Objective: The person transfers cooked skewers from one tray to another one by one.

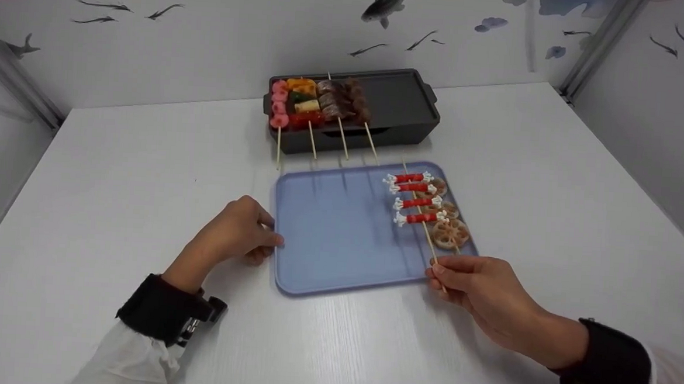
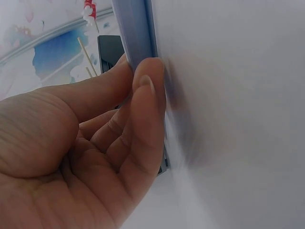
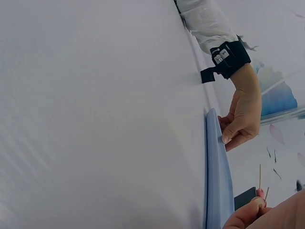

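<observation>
A blue rectangular tray [image 1: 339,239] lies on the white table. My left hand [image 1: 237,230] holds its left edge, thumb on top; the left wrist view shows curled fingers [image 2: 145,109] under the tray rim [image 2: 136,33]. Between thumb and fingers, my right hand [image 1: 483,293] pinches the near end of a skewer of red pieces with white frilly ends [image 1: 417,203]. That skewer is above the tray's right side. Beside and partly under it is a skewer of lotus root slices [image 1: 450,234]. In the right wrist view, only part of my right hand [image 3: 271,212] shows.
Behind the tray stands a dark grill box [image 1: 402,101]. Across its left part lie skewers: pink pieces [image 1: 279,104], mixed vegetables [image 1: 305,105], grey-brown slices [image 1: 332,101] and dark brown meat [image 1: 358,102]. Their sticks jut over the front. Patterned panels [image 1: 209,44] bound the table.
</observation>
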{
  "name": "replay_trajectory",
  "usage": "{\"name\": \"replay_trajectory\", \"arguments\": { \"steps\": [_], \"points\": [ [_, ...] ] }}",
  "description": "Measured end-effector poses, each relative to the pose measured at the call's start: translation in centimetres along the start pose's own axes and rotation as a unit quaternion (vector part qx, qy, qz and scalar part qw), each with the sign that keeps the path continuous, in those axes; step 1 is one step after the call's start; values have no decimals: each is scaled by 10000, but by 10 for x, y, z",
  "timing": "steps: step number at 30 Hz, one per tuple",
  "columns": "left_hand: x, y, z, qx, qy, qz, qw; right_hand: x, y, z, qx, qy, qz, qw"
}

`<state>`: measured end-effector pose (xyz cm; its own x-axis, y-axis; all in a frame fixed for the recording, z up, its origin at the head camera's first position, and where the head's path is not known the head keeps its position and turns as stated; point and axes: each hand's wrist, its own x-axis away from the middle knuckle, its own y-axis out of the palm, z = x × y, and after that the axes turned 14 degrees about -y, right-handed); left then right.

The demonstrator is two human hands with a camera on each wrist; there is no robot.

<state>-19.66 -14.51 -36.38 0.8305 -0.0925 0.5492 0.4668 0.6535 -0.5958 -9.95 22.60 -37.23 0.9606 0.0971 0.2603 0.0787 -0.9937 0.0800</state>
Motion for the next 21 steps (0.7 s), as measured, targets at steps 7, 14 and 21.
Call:
{"name": "replay_trajectory", "arguments": {
  "steps": [7, 14, 21],
  "points": [
    [-1, 1, -1, -26, 88, 3, 10000, 1, 5, 8, 65, 20, -25, 10000],
    [-1, 1, 0, -10, -14, 15, 10000, 1, 11, 14, 159, 132, 111, 9997],
    [-1, 1, -1, 41, -18, -32, 10000, 1, 16, 15, 202, 182, 224, 9994]
  ]
}}
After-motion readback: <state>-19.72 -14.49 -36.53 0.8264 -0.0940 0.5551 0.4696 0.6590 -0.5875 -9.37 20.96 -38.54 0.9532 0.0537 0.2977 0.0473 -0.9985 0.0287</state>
